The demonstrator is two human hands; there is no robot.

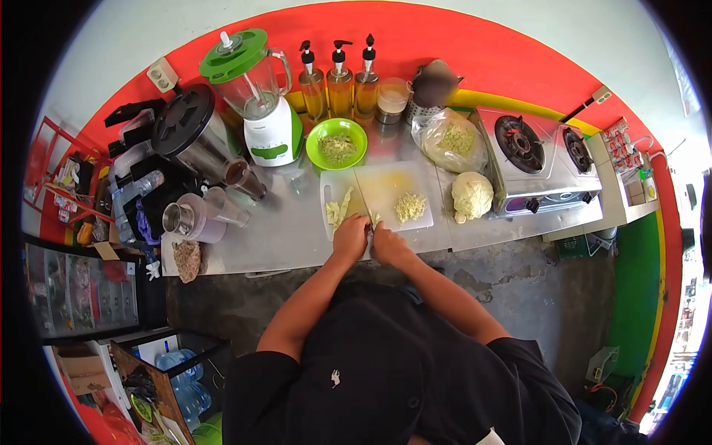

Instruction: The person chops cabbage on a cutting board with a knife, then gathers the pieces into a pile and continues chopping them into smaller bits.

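Note:
My left hand (351,236) is closed round the handle end of a knife (362,191), whose thin blade points away over the white cutting board (386,178). Just right of the blade, my right hand (389,245) has its fingers bent against a small pale cabbage piece (375,219). Cut leaf pieces (338,208) lie on the board's left part, and a pile of shredded cabbage (410,208) on its right. Behind the board a green bowl (359,158) holds more shreds. A cabbage head (472,195) sits to the right.
A blender (273,133) and three pump bottles (340,89) stand at the back. A plastic bag of shreds (452,141) lies beside the gas stove (549,170). Cups, a jug (196,219) and a dark lidded container (185,130) occupy the counter's left side.

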